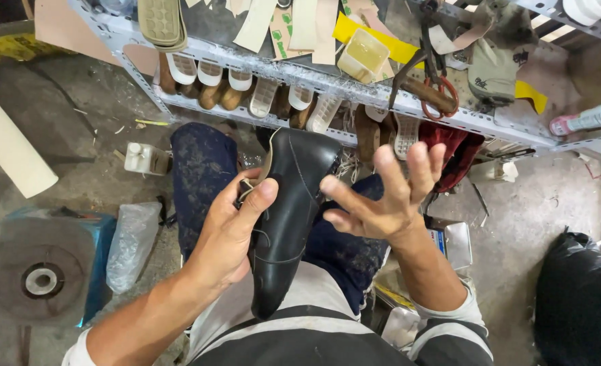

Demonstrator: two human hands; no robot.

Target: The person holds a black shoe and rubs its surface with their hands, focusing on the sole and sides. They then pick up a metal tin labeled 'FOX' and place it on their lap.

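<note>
Nearest, over the person's lap, the left hand [229, 234] wraps around the side of a black leather shoe [287, 217], thumb pressed against its upper edge near the opening, so that hand alone carries it. The shoe lies lengthwise, one end toward the body and the other pointing away to the far shelf. Just right of it the right hand [385, 196] is open, fingers spread and holding nothing, close to the shoe's side without clearly touching.

With only one hand gripping smooth leather, the shoe could twist or slip down between the knees onto the dirty concrete floor [90, 156] and get scuffed. The spread fingers could also smear or mark the upper if they carry glue or dust.

Farther off, the metal shelf [409, 105] holds soles, paper patterns, a small yellowish tub [361, 54] and red-handled scissors [439, 95] near its edge; a knee bumping the frame could shake these down.
</note>
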